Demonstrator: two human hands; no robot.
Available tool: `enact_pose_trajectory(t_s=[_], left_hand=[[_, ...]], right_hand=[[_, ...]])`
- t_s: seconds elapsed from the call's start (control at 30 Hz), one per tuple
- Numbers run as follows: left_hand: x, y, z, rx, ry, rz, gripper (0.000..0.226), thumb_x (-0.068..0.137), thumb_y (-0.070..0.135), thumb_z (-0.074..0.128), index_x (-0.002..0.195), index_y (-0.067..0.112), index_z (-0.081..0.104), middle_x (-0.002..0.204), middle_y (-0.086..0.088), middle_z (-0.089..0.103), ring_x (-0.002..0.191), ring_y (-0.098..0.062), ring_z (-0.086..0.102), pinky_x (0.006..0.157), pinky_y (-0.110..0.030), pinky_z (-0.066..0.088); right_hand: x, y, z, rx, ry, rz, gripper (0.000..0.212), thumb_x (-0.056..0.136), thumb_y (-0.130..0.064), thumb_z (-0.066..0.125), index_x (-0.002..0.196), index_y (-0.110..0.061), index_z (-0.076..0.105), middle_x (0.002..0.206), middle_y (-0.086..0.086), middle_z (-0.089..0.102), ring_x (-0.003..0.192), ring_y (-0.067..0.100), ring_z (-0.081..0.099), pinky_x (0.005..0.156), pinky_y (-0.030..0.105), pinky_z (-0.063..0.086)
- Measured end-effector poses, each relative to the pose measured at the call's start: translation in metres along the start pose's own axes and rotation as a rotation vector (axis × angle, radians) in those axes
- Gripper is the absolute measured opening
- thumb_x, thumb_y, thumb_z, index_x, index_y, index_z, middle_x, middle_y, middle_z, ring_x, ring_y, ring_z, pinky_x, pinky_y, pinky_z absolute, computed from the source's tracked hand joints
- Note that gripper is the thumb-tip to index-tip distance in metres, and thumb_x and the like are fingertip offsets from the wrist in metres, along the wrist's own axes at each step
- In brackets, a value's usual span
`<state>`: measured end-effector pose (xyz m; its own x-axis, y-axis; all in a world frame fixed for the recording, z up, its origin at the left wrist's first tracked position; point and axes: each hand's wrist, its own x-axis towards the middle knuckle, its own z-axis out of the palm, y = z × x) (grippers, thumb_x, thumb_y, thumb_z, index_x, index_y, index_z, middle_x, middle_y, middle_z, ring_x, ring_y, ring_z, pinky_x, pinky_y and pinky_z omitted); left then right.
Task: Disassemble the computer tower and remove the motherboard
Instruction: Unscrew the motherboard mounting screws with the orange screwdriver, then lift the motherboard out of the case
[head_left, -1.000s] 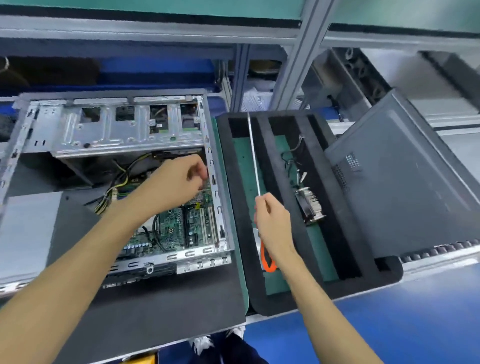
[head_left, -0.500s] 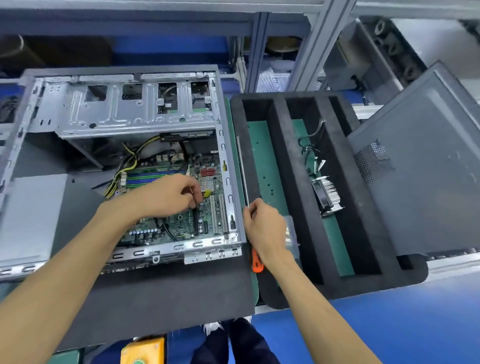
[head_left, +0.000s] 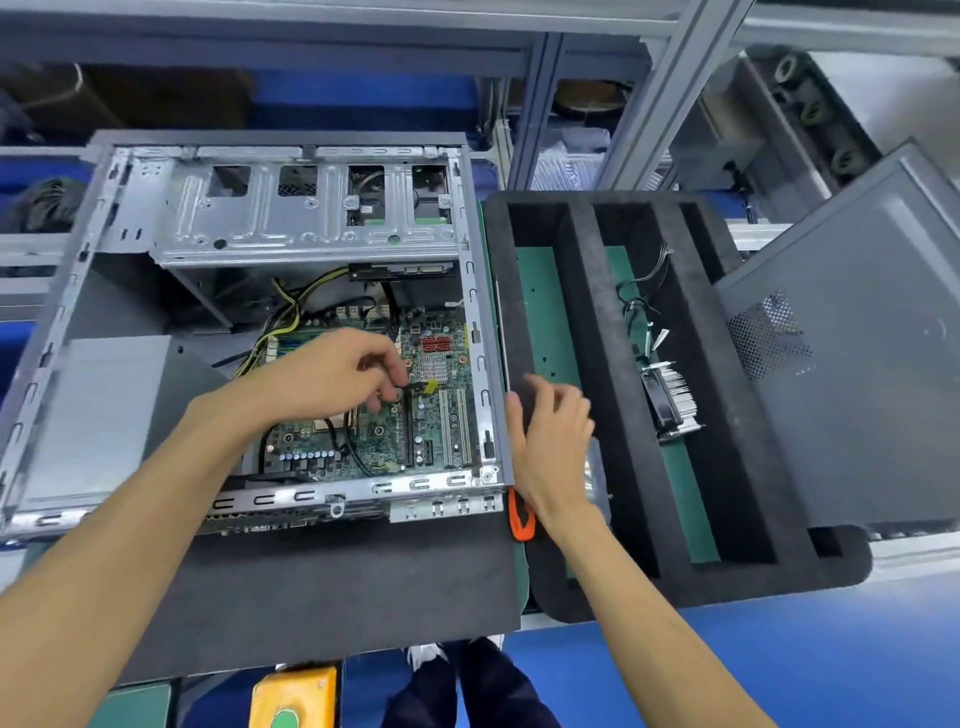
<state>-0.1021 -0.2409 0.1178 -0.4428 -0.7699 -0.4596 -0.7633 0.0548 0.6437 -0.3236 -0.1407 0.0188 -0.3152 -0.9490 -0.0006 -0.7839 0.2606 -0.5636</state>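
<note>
A person is leaning over an opened computer tower (head_left: 249, 291) lying on its side on a dark mat. The motherboard (head_left: 431, 410), green and crowded with slots and small parts, is still sitting flat in the near right part of the case, with yellow and black cables (head_left: 291, 317) trailing onto it from the far side.

The left hand (head_left: 332, 374) is reaching down over the board, its fingertips (head_left: 397, 382) pinching a small black connector beside a yellow tab (head_left: 430, 386). The right hand (head_left: 550, 441) is hovering just right of the case wall with fingers loosely spread, holding nothing; an orange-handled screwdriver (head_left: 521, 514) is lying beneath it (mostly hidden by the wrist).

To the right, a black foam tray (head_left: 582, 322) is holding a finned heatsink (head_left: 670, 405).

The board looks thin, stiff and fragile, light to lift. It is probably best held by its bare edges, never by components, once cables and screws are freed.
</note>
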Motion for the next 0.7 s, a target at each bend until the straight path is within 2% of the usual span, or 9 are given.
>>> enact_pose_trajectory(t_s=[0.07,0.13,0.2,0.27,0.33,0.37,0.5,0.57,0.7], left_hand=[[0.001,-0.006,-0.008,-0.015,0.122,0.041,0.023,0.093,0.006,0.054,0.094,0.025,0.066,0.091,0.006,0.071,0.080,-0.008,0.069,0.070,-0.026,0.049],[0.007,-0.016,-0.012,0.158,0.235,0.078,0.022,0.090,0.021,0.065,0.110,0.027,0.060,0.112,0.003,0.065,0.103,-0.015,0.062,0.091,-0.036,0.049],[0.016,-0.026,-0.006,0.421,0.251,0.037,0.063,0.084,0.042,0.072,0.137,0.026,0.042,0.138,-0.006,0.048,0.127,-0.026,0.046,0.107,-0.045,0.039],[0.025,-0.034,0.002,0.583,0.168,-0.085,0.101,0.076,0.055,0.075,0.152,0.023,0.017,0.154,-0.012,0.028,0.142,-0.032,0.027,0.115,-0.050,0.027],[0.034,-0.045,0.007,0.656,0.032,-0.177,0.124,0.070,0.058,0.079,0.156,0.021,-0.003,0.162,-0.013,0.010,0.149,-0.032,0.011,0.118,-0.051,0.016],[0.037,-0.049,0.007,0.690,-0.002,-0.186,0.127,0.070,0.056,0.080,0.156,0.022,-0.006,0.162,-0.013,0.010,0.149,-0.032,0.012,0.118,-0.051,0.017],[0.044,-0.052,-0.002,0.879,0.157,-0.019,0.096,0.078,0.055,0.073,0.152,0.026,0.020,0.138,-0.011,0.046,0.129,-0.030,0.043,0.108,-0.052,0.028],[0.045,-0.050,-0.002,0.909,0.195,0.029,0.082,0.083,0.055,0.068,0.149,0.026,0.028,0.130,-0.012,0.052,0.123,-0.030,0.048,0.104,-0.050,0.035],[0.046,-0.048,-0.002,0.785,0.284,0.051,0.055,0.092,0.025,0.060,0.143,0.018,0.040,0.118,-0.014,0.058,0.111,-0.032,0.055,0.082,-0.043,0.051]], right_hand=[[0.009,-0.014,-0.017,0.234,0.107,-0.044,0.054,0.104,-0.044,0.042,0.150,-0.016,0.042,0.150,0.010,0.035,0.140,0.022,0.031,0.115,0.042,0.026],[0.021,-0.038,-0.036,0.470,0.150,-0.155,0.063,0.103,-0.048,0.042,0.158,-0.021,0.028,0.163,0.005,0.019,0.152,0.014,0.013,0.121,0.038,0.018],[0.033,-0.067,-0.049,0.504,0.120,-0.273,0.070,0.101,-0.052,0.046,0.160,-0.028,0.017,0.167,0.000,0.008,0.154,0.011,0.002,0.123,0.039,0.014],[0.043,-0.095,-0.052,0.432,0.036,-0.336,0.075,0.099,-0.052,0.051,0.161,-0.034,0.011,0.169,-0.001,0.000,0.155,0.015,-0.004,0.124,0.047,0.013],[0.050,-0.113,-0.050,0.298,-0.077,-0.361,0.077,0.099,-0.046,0.056,0.161,-0.035,0.010,0.169,0.002,-0.001,0.156,0.020,-0.005,0.123,0.052,0.017],[0.052,-0.116,-0.048,0.224,-0.123,-0.364,0.076,0.100,-0.040,0.057,0.161,-0.032,0.012,0.169,0.003,0.001,0.156,0.022,-0.002,0.122,0.052,0.021],[0.057,-0.113,-0.041,0.103,-0.148,-0.341,0.064,0.104,-0.023,0.052,0.160,-0.021,0.022,0.169,0.000,0.004,0.156,0.019,0.003,0.121,0.040,0.028],[0.057,-0.112,-0.039,0.056,-0.127,-0.344,0.061,0.104,-0.025,0.051,0.159,-0.020,0.025,0.169,-0.003,0.005,0.155,0.017,0.003,0.114,0.031,0.032],[0.056,-0.115,-0.039,0.037,-0.105,-0.340,0.059,0.104,-0.033,0.050,0.157,-0.021,0.029,0.168,-0.005,0.008,0.155,0.015,0.009,0.095,0.020,0.033]])
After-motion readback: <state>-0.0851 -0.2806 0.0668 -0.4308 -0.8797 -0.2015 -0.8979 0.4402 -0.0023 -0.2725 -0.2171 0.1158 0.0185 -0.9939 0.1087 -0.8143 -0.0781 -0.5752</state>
